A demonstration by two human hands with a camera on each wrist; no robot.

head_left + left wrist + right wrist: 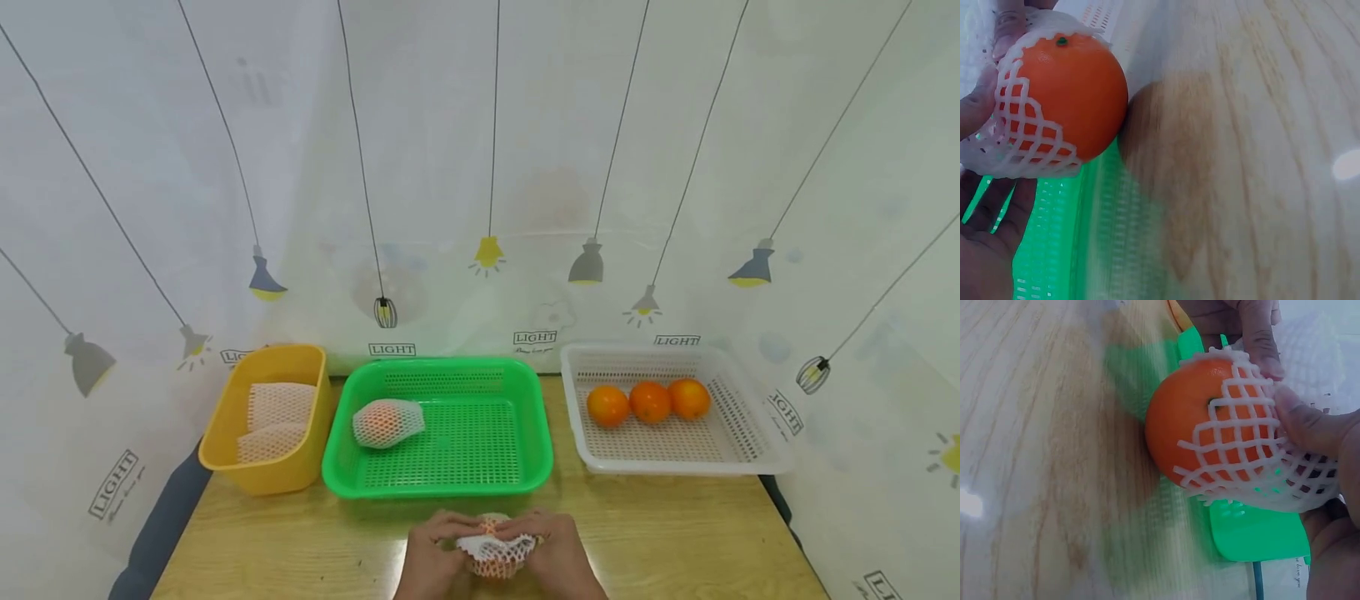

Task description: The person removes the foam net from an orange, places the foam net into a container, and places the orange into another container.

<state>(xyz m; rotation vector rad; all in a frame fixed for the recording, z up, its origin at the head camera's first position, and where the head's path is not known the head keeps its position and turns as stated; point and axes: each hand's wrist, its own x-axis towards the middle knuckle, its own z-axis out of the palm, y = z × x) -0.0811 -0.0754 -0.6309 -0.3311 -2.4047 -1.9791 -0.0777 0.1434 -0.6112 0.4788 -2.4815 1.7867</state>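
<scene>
Near the table's front edge, my left hand (435,552) and my right hand (561,552) pinch a white foam net sleeve (501,547) from either side. The net is partly over an orange (1085,94), which sits inside it with one end bare. A green stem spot shows on the fruit in the left wrist view. In the right wrist view, the thumb (1310,422) of my right hand presses the net's edge, with the other hand's thumb close by. Some fingers are hidden behind the net.
Behind the hands stands a green basket (442,492) holding one netted orange (386,423). Left of it, a yellow bin (262,475) contains foam nets (281,408). At right, a white basket (682,467) bears three oranges (649,402). A printed curtain (450,167) hangs around the wooden table (675,542).
</scene>
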